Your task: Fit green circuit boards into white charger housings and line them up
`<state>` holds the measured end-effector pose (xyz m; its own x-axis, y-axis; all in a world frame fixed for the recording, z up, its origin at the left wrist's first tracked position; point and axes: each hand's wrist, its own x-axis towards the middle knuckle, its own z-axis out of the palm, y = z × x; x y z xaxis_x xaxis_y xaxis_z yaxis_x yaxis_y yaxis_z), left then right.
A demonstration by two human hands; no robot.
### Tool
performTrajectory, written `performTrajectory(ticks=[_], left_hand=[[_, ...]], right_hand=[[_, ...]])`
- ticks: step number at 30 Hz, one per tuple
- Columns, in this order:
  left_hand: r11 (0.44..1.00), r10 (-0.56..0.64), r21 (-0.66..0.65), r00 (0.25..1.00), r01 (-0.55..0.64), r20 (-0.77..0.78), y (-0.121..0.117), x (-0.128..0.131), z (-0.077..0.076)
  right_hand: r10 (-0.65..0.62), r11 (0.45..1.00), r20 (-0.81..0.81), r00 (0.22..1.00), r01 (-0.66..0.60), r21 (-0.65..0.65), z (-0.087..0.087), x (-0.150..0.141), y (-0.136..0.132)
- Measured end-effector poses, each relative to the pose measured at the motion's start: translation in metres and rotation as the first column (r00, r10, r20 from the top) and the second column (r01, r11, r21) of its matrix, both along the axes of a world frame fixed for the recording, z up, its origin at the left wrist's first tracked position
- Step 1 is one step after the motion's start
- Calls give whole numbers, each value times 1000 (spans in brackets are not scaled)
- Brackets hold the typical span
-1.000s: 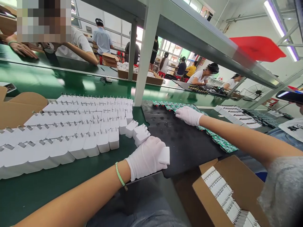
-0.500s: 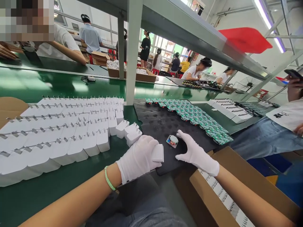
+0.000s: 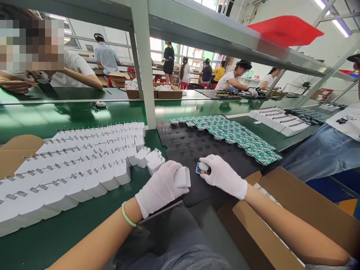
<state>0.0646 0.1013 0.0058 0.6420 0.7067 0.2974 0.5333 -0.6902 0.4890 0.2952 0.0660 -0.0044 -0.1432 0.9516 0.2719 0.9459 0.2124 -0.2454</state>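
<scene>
My left hand [image 3: 163, 185], in a white glove, is closed around a white charger housing [image 3: 182, 177] above the near edge of the black mat [image 3: 180, 150]. Its end faces right, toward the other hand. With gloved thumb and fingers, my right hand [image 3: 222, 174] grips a small circuit board [image 3: 203, 168] carrying a pale rounded part. A short gap separates board and housing. Left of my hands stand rows of white charger housings [image 3: 95, 168] with metal prongs up. Several green circuit boards [image 3: 225, 133] lie in a slanting block on the mat.
An open cardboard box [image 3: 261, 228] stands by my right forearm. A metal post [image 3: 144, 71] rises at the bench's back under a shelf holding a red tray [image 3: 287, 30]. Co-workers sit across the green bench [image 3: 118, 112]; a person in jeans [image 3: 315, 150] stands at right.
My right hand has closed on the circuit board that lay on the mat. My left hand has turned the housing slightly and still holds it. The camera view has shifted.
</scene>
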Motion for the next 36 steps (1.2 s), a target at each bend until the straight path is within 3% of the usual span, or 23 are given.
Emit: performTrajectory(ticks=[4, 6, 16, 21, 24, 26, 29, 31, 36], left_hand=[[1000, 13, -15, 999, -13, 37, 0, 1, -1], [1000, 16, -17, 999, -15, 41, 0, 1, -1], [993, 91, -85, 993, -84, 79, -14, -2, 11], [912, 311, -311, 946, -268, 94, -47, -16, 7], [877, 379, -356, 920, -323, 99, -63, -26, 5], [884, 373, -347, 921, -315, 116, -69, -31, 7], [915, 326, -296, 935, -275, 138, -74, -35, 14], [932, 309, -243, 940, -270, 141, -75, -36, 17], [950, 313, -67, 940, -306, 140, -81, -39, 18]], right_hand=[[202, 979, -37, 979, -203, -22, 5, 9, -6], [243, 970, -60, 968, -245, -16, 6, 13, -9], [165, 986, -125, 978, -158, 59, 0, -10, -8], [163, 983, -290, 943, -132, 125, 20, -23, -32], [318, 942, -423, 848, -230, 246, 41, -32, -52], [427, 895, -386, 818, -321, 309, 55, -39, -61], [463, 880, -288, 838, -395, 264, 67, -49, -65], [488, 870, -261, 833, -438, 229, 69, -53, -64], [627, 774, -162, 762, -584, 246, 71, -59, -61]])
